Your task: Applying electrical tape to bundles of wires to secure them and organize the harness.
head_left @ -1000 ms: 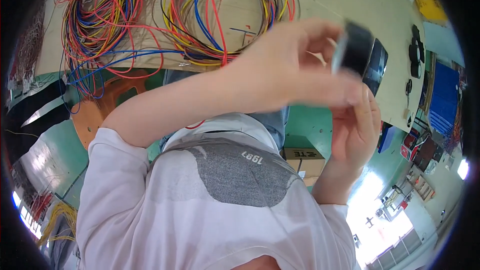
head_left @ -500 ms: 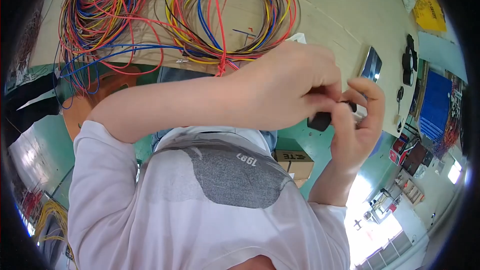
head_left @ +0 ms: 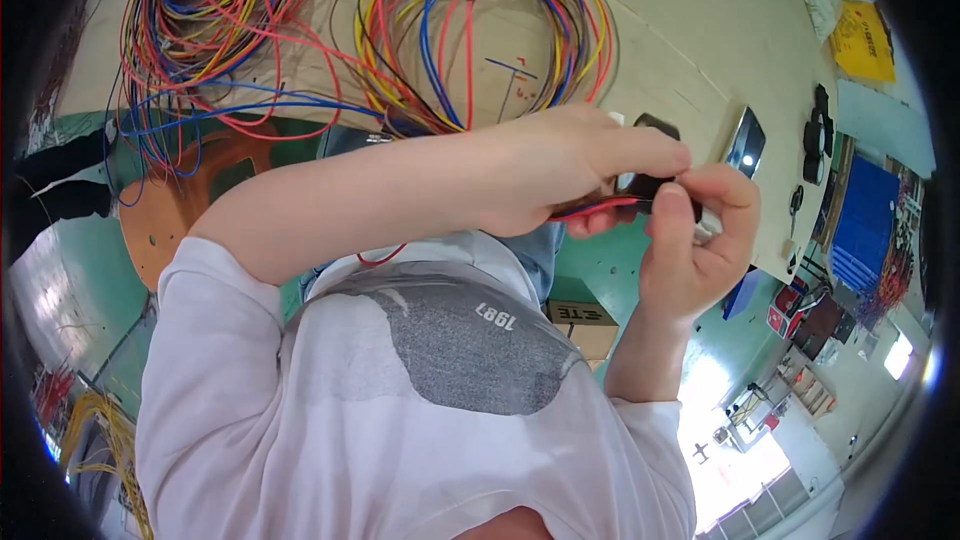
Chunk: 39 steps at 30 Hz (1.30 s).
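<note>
My left hand (head_left: 585,155) reaches across from the left, its fingers closed round a thin wire bundle (head_left: 600,208) with red and dark strands. Against it, the thumb and fingers of my right hand (head_left: 705,235) pinch the bundle's end, where a black wrapped part (head_left: 655,188) shows. A whitish piece (head_left: 708,225), perhaps a connector, pokes out between the right fingers. Behind the left fingertips sits a dark rounded object (head_left: 657,126), which looks like a roll of black tape; my fingers partly cover it. A large coil of coloured wires (head_left: 605,35) lies on the table beyond my left forearm.
A second tangled wire coil (head_left: 150,35) hangs over the table edge at left, above an orange stool (head_left: 150,230). Toward the right of the table (head_left: 690,10) lie a phone (head_left: 745,145), scissors (head_left: 796,202) and black items (head_left: 818,140). A cardboard box (head_left: 585,330) stands below.
The hands have turned and shifted slightly, so the red wires and whitish piece show better. The dark object has gone from below the fingers to above them. The view has moved a little.
</note>
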Each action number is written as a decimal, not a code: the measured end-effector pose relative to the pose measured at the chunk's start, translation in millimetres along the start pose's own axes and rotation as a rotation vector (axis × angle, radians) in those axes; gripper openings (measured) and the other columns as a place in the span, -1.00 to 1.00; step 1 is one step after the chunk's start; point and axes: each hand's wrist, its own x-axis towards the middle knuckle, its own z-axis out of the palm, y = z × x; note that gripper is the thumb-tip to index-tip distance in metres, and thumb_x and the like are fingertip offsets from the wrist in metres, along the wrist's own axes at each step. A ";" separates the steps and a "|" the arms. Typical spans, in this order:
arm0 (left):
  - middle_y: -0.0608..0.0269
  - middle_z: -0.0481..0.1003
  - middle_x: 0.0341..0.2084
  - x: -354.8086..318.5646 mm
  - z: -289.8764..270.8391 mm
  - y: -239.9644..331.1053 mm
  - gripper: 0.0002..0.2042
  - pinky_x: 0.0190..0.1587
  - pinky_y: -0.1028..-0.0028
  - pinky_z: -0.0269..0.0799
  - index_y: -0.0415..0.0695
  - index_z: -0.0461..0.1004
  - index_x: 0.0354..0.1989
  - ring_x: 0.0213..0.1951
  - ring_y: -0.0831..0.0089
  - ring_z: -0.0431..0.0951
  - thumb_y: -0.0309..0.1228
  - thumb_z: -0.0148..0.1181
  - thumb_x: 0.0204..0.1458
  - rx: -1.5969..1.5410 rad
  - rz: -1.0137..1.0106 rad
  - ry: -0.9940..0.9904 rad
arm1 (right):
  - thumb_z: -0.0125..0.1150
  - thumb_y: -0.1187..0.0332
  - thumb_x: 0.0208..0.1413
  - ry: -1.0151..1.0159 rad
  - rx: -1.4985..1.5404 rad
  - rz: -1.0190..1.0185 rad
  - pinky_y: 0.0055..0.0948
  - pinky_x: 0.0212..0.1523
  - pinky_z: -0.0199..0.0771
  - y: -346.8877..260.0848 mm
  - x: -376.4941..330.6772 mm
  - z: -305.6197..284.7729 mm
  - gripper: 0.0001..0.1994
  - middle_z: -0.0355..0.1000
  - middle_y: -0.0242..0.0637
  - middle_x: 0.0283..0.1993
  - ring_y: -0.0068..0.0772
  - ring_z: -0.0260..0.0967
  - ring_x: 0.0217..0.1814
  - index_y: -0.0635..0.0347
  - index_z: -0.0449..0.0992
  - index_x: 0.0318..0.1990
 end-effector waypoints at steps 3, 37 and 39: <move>0.35 0.38 -0.64 -8.3 2.0 8.4 -0.62 -0.67 0.67 0.13 -0.14 0.34 -0.28 -0.70 0.61 0.29 -0.04 -0.04 -0.02 -0.149 0.216 0.106 | 0.07 0.65 -0.14 0.093 0.200 0.246 -0.78 -0.54 0.14 -7.9 -4.9 -7.5 -0.83 0.26 -0.41 -0.47 -0.74 0.16 -0.56 0.28 0.32 -0.34; 0.31 0.36 -0.34 -11.8 -0.3 -3.0 -0.28 -0.33 0.60 0.33 -0.14 0.03 0.10 -0.28 0.59 0.36 -0.60 0.29 -0.29 0.676 0.443 0.229 | -0.02 0.59 -0.09 0.162 0.298 0.340 -0.78 -0.74 -0.12 -39.4 6.8 1.3 -0.90 0.26 -0.37 -0.55 -0.79 0.00 -0.74 0.33 0.31 -0.35; 0.35 0.36 -0.42 -12.7 -3.7 -1.7 -0.34 -0.40 0.64 0.32 -0.16 0.12 0.06 -0.39 0.63 0.37 -0.55 0.30 -0.28 0.133 0.528 -0.031 | -0.02 0.59 -0.09 0.167 0.298 0.333 -0.78 -0.74 -0.12 -36.9 6.2 1.1 -0.89 0.25 -0.38 -0.55 -0.79 -0.02 -0.74 0.33 0.31 -0.35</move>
